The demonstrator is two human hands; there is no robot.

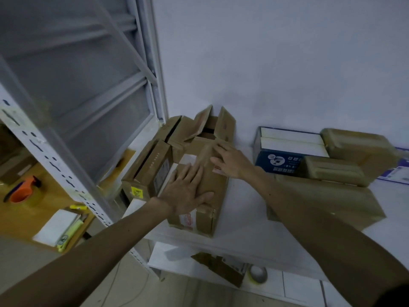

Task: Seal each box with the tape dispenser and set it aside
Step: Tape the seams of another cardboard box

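Rectangular brown cardboard box [211, 185], its top covered by a glossy strip of tan tape, lying lengthwise near the front left corner of the smooth white shelf [243, 218]. The left hand [188, 192] rests flat on the box's near half, fingers straight and spread. The right hand [232, 161] lies flat on its far half, fingers extended. At the rear left corner stand open cartons [205, 127] with raised flaps. A carton with a yellow label [146, 173] stands along the left edge. Toward the right edge lie a blue printed box [283, 161] and tape-wrapped parcels [354, 149]. The orange tape dispenser [22, 191] sits apart on a wooden table [33, 216], beyond a perforated white metal upright [55, 165].
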